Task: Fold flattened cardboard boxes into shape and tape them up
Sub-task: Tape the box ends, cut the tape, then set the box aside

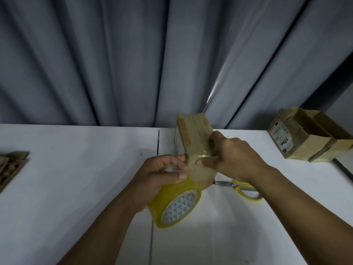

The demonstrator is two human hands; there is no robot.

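Cardboard box [193, 134] on the white table [76, 169] is mid-taping, right hand [235, 157] gripping it, left hand [162, 176] clutching the yellow tape roll [175, 203]; next probably needs the scissors [242, 188] for a cut.

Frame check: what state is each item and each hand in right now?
small box: folded into shape, tape laid over its near end
tape roll: strip pulled out, uncut, joined to the small box
scissors: on the table, untouched
second box: far right, top open
flattened cardboard: unfolded, at left edge
left hand: grips the tape roll
right hand: holds the small box, thumb on tape
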